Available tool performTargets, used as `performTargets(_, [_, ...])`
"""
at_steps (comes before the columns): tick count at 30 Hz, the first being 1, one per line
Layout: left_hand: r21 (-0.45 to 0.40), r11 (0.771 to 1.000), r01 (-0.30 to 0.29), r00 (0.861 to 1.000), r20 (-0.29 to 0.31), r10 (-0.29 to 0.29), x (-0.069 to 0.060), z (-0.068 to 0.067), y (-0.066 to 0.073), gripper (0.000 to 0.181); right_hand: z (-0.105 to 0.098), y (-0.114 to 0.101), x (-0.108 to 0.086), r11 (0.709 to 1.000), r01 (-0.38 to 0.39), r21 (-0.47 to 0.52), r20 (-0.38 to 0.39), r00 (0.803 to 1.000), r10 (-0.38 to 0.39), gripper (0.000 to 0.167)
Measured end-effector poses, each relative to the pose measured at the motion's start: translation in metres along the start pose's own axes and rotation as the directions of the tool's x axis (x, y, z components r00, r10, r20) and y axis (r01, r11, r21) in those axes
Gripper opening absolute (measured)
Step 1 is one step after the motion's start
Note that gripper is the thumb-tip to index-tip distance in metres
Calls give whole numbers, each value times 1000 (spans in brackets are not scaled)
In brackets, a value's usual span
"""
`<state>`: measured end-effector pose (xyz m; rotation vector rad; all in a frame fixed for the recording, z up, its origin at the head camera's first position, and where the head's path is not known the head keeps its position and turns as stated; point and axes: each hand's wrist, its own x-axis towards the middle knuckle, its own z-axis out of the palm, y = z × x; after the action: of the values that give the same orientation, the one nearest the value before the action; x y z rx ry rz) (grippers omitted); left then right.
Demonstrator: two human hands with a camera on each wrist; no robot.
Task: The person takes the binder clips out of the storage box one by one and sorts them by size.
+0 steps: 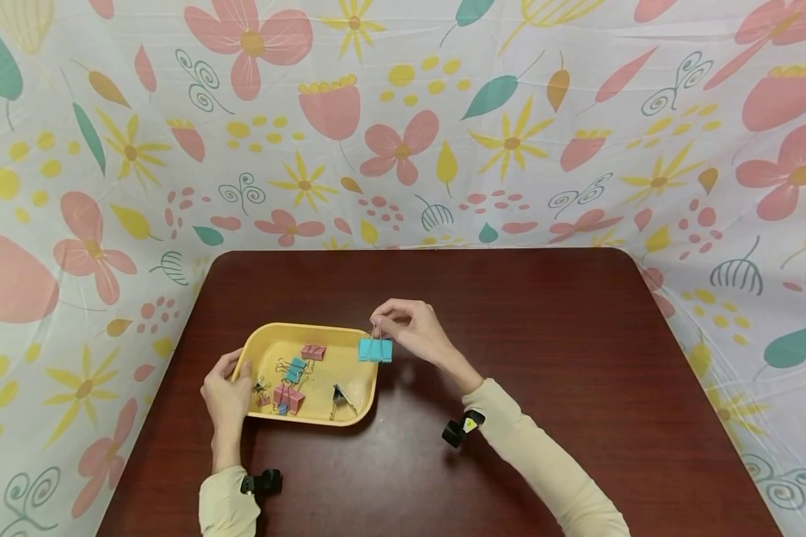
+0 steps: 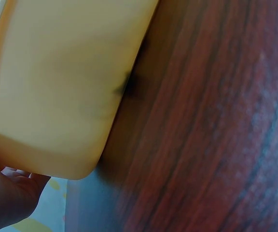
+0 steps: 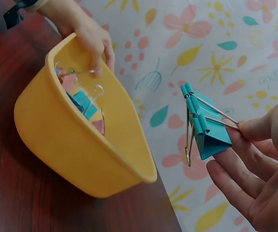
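Observation:
My left hand (image 1: 227, 391) grips the left end of a yellow plastic tray (image 1: 319, 335), thumb over the rim. In the left wrist view the tray's outside (image 2: 66, 96) fills the upper left, with the left hand (image 2: 11, 198) at its corner. My right hand (image 1: 416, 332) pinches a wire handle of a large turquoise binder clip (image 1: 375, 350) at the tray's right end. The right wrist view shows this turquoise clip (image 3: 211, 133) between thumb and fingers, apart from the tray. Inside lie a pink clip (image 1: 313, 351), another turquoise clip (image 1: 295, 370) and a dark clip (image 1: 339, 395).
More clips lie in the tray's left part, among them a larger pink clip (image 1: 289, 399) and a small blue one (image 1: 283, 409). Everything is over a dark red-brown wooden table (image 1: 544, 358). Behind it hangs a flower-patterned cloth (image 1: 403, 89).

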<state>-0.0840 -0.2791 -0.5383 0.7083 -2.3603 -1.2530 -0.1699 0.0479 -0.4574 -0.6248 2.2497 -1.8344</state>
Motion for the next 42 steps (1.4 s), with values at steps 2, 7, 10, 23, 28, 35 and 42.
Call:
performTargets(2, [4, 1000, 0, 1000, -2, 0, 0, 0, 0, 27, -4, 2, -1, 1000, 21, -19, -14, 1000, -21, 8])
performTargets(7, [25, 1000, -8, 1000, -14, 8, 0, 1, -2, 27, -17, 8, -5, 995, 58, -77, -42, 997, -62, 7])
performTargets(10, [32, 999, -14, 1000, -18, 14, 0, 1, -3, 26, -25, 12, -6, 993, 59, -101, -60, 996, -65, 7])
performTargets(23, [21, 1000, -11, 1000, -26, 12, 1, 1, -3, 27, -58, 25, -15, 979, -10, -202, -147, 989, -20, 15])
performTargets(28, [20, 1000, -1, 1000, -26, 2, 1, 1, -2, 27, -70, 29, -20, 974, -52, -220, -171, 985, 15, 14])
performTargets(35, [16, 1000, -2, 1000, -20, 2, 1, 2, -3, 27, -79, 28, -28, 964, -61, -258, -203, 979, 7, 13])
performTargets(42, [17, 1000, 9, 1000, -8, -8, 1, 1, -3, 26, -93, 77, -25, 959, -84, -272, -220, 975, 23, 23])
